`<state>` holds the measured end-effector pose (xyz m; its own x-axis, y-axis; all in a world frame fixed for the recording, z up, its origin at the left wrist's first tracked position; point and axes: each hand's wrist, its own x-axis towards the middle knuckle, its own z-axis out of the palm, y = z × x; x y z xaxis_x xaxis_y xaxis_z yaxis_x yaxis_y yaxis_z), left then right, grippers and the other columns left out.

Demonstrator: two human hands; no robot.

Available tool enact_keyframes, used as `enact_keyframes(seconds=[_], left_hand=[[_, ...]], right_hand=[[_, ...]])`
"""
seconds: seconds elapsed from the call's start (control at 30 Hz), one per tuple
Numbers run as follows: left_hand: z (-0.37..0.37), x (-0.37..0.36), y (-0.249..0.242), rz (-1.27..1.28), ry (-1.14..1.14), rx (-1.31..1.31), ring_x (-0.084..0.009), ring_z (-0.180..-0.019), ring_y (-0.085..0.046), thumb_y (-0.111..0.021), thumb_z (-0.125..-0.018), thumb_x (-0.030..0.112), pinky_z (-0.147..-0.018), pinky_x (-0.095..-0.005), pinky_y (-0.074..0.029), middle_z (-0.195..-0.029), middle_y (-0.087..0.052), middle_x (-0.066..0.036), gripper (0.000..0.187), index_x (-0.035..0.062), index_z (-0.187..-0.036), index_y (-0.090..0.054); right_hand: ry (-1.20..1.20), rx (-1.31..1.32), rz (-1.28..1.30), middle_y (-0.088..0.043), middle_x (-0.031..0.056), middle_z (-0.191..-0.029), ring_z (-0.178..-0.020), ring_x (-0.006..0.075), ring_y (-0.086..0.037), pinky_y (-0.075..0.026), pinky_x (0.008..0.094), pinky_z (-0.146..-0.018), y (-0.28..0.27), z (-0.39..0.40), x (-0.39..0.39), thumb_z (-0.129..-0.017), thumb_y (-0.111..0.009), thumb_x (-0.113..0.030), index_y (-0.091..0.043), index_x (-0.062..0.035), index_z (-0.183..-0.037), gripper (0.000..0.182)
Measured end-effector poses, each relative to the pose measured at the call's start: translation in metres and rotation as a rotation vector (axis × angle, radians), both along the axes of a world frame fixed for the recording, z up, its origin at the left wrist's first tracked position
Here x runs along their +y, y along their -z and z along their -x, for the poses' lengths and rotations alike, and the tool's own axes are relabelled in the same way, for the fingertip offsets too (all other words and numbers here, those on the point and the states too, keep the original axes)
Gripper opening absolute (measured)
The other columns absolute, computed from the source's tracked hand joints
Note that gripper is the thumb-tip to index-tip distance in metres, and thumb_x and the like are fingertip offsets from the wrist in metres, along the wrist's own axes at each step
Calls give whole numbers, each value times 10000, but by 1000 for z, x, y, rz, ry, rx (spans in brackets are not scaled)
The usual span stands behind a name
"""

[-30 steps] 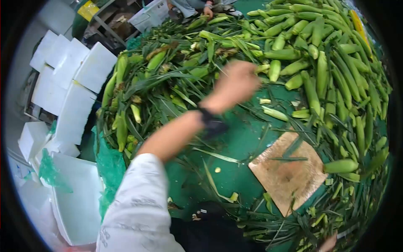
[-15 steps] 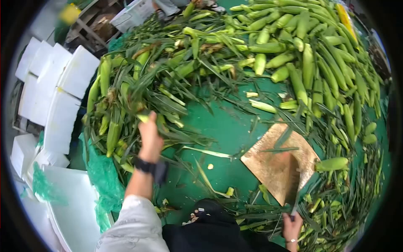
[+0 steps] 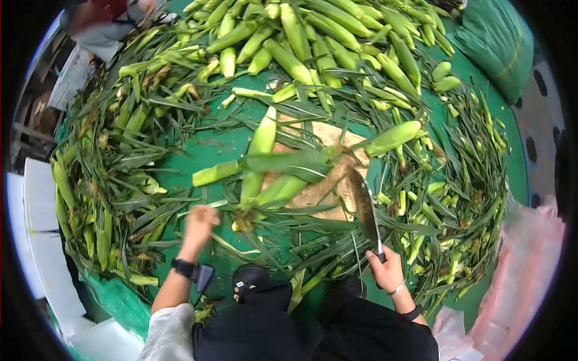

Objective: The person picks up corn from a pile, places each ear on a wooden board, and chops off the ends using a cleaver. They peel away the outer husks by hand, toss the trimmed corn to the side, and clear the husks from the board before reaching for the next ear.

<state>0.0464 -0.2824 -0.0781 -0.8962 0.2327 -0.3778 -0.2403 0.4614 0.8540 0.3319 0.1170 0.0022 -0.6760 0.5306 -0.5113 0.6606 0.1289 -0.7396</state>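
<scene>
My right hand (image 3: 387,269) clasps the knife (image 3: 365,207), whether my curled left hand (image 3: 199,228) pinches anything I cannot tell, and the corn (image 3: 263,139) should feel firm, best held mid-ear.

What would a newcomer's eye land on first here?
Probably the large knife in the right hand, at the right edge of the tan board. Then the heap of green corn ears across the top, and the pink plastic at lower right.
</scene>
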Motion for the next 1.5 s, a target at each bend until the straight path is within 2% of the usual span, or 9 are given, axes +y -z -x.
enact_keyframes(seconds=[0.13, 0.33, 0.7, 0.87, 0.93, 1.07, 1.2, 1.33, 1.5], left_hand=[[13, 76, -133, 283, -70, 787, -249, -878, -603, -584, -822, -8, -801, -343, -488, -947, -613, -152, 230, 7, -1049, -553], [4, 159, -64, 570, 614, 474, -351, -866, -637, -713, -743, 324, -779, -423, -510, -937, -643, -203, 593, -40, -1156, -495], [-24, 124, -61, 753, 751, 499, -342, -873, -621, -780, -635, 241, -752, -445, -480, -944, -619, -179, 610, -22, -1098, -483], [-26, 200, -59, 616, 740, 999, -331, -1045, -506, -699, -669, 117, -881, -455, -437, -1126, -520, -184, 610, 0, -1227, -483], [-1, 217, -40, 726, 720, 677, -342, -1028, -541, -758, -677, 246, -826, -443, -489, -1114, -528, -184, 644, 2, -1208, -487], [22, 201, -35, 734, 860, 543, -366, -994, -597, -791, -652, 366, -792, -431, -523, -1061, -587, -222, 701, -16, -1167, -508], [47, 188, -44, 633, 942, 213, -396, -948, -632, -759, -650, 408, -840, -433, -509, -981, -640, -300, 841, -79, -1263, -451], [56, 185, -39, 490, 1003, 124, -338, -1027, -619, -746, -679, 325, -892, -365, -489, -1107, -619, -276, 864, -74, -1354, -382], [16, 213, -85, -700, 352, -297, -212, -972, -612, -683, -733, 71, -896, -330, -474, -1094, -629, -124, 638, -18, -1294, -393]], right_hand=[[-192, 63, -110, -473, 128, -503, -418, 216, -443, -380, 353, -459, -2, 24, -20, -857, -662, -253, -540, 7, -710, 322], [-503, 248, -347, -567, 192, -593, -569, 383, -605, -479, 459, -514, -12, 65, -31, -855, -658, -262, -517, -25, -788, 283], [-629, -104, -913, -630, 141, -624, -537, 313, -630, -524, 437, -521, 26, 115, 42, -881, -573, -357, -578, -34, -866, 323], [-64, -93, 128, -618, 209, -633, -544, 318, -630, -499, 399, -512, -7, 134, 34, -934, -531, -404, -590, 31, -777, 465], [-199, 103, -461, -532, 115, -525, -463, 223, -570, -427, 351, -465, -12, 143, 32, -956, -537, -354, -547, 13, -768, 412], [-1, 696, -328, -475, 0, -532, -436, 78, -451, -342, 233, -404, -86, 161, 1, -1016, -420, -312, -478, -39, -794, 357], [-243, 762, -563, -542, 151, -560, -475, 261, -557, -430, 357, -458, -15, 139, -17, -992, -449, -337, -527, 5, -805, 397], [-312, -60, -269, -604, 293, -711, -697, 450, -619, -488, 494, -662, 22, 113, -13, -941, -529, -360, -639, 50, -836, 438], [-111, 5, -506, -598, 284, -684, -684, 439, -625, -488, 469, -605, 4, 78, 15, -905, -597, -356, -622, 50, -771, 428]])
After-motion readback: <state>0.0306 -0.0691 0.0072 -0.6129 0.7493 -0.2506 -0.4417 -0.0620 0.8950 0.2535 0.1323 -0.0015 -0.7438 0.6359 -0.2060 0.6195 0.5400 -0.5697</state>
